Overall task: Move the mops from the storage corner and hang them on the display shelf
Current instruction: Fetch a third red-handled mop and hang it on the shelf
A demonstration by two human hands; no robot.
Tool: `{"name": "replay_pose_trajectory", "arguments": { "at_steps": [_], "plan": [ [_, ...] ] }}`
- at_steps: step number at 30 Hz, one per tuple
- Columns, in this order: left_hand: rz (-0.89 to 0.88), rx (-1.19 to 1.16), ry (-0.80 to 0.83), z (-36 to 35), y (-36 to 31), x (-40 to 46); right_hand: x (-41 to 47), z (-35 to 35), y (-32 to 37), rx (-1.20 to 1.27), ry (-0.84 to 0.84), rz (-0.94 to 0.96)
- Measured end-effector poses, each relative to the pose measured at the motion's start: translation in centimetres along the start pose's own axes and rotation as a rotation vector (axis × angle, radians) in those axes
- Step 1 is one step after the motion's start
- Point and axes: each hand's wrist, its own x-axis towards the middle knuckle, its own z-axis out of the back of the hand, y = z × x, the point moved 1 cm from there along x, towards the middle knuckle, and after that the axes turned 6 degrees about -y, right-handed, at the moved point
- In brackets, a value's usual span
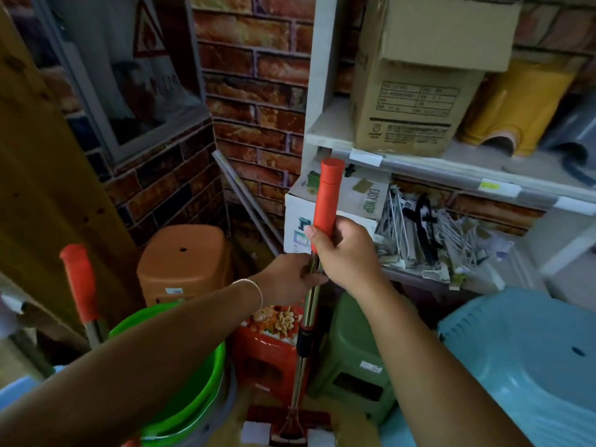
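Mop (309,304) stands upright at centre; right hand (346,253) wraps its orange grip, left hand (290,279) pinches the metal pole just below. Second mop (80,282) leans at nine o'clock.

shop storeroom | price-tagged shelf (451,169) | stacked stools (183,253) | stock carton (416,91)

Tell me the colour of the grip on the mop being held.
Red-orange grip, gripped by the right hand; seen in the head view.

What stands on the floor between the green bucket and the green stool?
In the head view, a red stool with a food picture on top stands between the green bucket and the green stool; the held mop's pole crosses its right edge.
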Motion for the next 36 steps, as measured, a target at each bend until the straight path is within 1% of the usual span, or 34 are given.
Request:
{"name": "replay_pose_trajectory", "arguments": {
  "at_steps": [4, 8, 12, 15, 19, 21, 24, 27, 31, 36],
  "plan": [
    [-0.092, -0.045, -0.047, -0.1, -0.7, -6.3, -6.4, -0.5, 0.7, 0.052, -0.052, 0.027],
    [-0.186, 0.013, -0.05, -1.3, -1.3, -11.6, -12.9, 0.0, 0.7, 0.088, -0.104, 0.027],
    [-0.214, 0.04, -0.077, -2.3, -2.7, -15.6, -17.8, 0.9, 1.0, 0.108, -0.099, -0.017],
    [-0.188, 0.032, -0.084, -3.1, -3.8, -18.0, -20.3, 1.7, 1.3, 0.103, -0.103, -0.026],
    [-0.194, 0.017, -0.07, -3.0, -6.1, -21.3, -23.2, 3.4, 1.7, 0.098, -0.12, 0.05],
    [-0.213, 0.017, -0.096, -2.3, -7.8, -22.9, -24.2, 4.7, 2.4, 0.122, -0.122, 0.087],
    [-0.233, -0.055, -0.132, -1.4, -10.9, -24.7, -25.1, 7.6, 4.0, 0.172, -0.147, 0.178],
    [-0.223, -0.041, -0.155, -1.1, -14.4, -26.4, -26.1, 11.2, 5.4, 0.251, -0.159, 0.261],
    [-0.201, -0.056, -0.21, -1.0, -17.7, -28.7, -27.6, 14.8, 6.5, 0.354, -0.113, 0.342],
    [-0.154, -0.249, -0.303, -0.5, -18.2, -32.4, -29.5, 15.5, 8.4, 0.419, -0.004, 0.402]
  ]
}}
